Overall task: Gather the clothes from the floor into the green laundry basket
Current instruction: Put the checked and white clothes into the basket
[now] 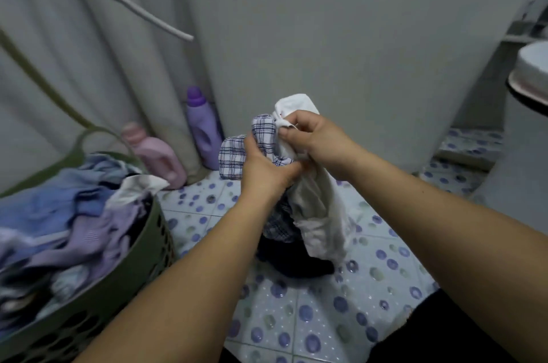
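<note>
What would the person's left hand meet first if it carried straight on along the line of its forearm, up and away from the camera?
The left hand already grips the checked cloth. Beyond it, probably the purple bottle or the wall; depth is unclear.

The green laundry basket [139, 247] runs off the left and bottom edges, its clothes [68, 223] blurred together so single pieces cannot be told apart. The left hand [264, 167] covers part of the checked cloth [232, 159]. A dark garment [296, 262] lies partly behind the hanging white cloth [323, 214]. A basin [530, 72] is cut by the right edge.
</note>
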{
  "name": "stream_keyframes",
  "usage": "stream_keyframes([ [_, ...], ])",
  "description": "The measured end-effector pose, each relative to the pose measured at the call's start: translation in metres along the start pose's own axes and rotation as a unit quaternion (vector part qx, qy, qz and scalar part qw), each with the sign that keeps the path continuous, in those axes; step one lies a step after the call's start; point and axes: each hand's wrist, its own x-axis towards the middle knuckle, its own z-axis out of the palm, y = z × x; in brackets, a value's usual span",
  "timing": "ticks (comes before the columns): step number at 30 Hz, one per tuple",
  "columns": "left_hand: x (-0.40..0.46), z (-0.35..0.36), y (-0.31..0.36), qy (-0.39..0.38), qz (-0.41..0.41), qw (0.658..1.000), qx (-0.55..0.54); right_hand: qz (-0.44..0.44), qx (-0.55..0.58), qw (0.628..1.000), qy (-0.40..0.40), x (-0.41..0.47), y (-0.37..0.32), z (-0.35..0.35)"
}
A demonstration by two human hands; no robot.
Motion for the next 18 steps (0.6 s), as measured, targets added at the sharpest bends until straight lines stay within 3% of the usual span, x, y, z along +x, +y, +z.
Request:
stream_keyframes([
  [8, 0.012, -0.080, 0.016, 0.192, -0.027, 0.977, -0.085, -0.047, -0.014, 0.995, -0.092, 0.014, -0.053, 0.073],
  [11, 0.009, -0.109, 0.031, 0.240, -0.048, 0.960, -0.139, -0.023, -0.024, 0.994, -0.105, 0.011, -0.059, 0.083],
  [14, 0.010, -0.142, 0.045, 0.290, -0.066, 0.933, -0.201, 0.030, -0.130, 0.984, -0.117, 0.005, -0.050, 0.083],
  [18, 0.018, -0.172, 0.060, 0.306, -0.094, 0.885, -0.339, 0.089, -0.312, 0.939, -0.114, 0.001, -0.022, 0.102],
])
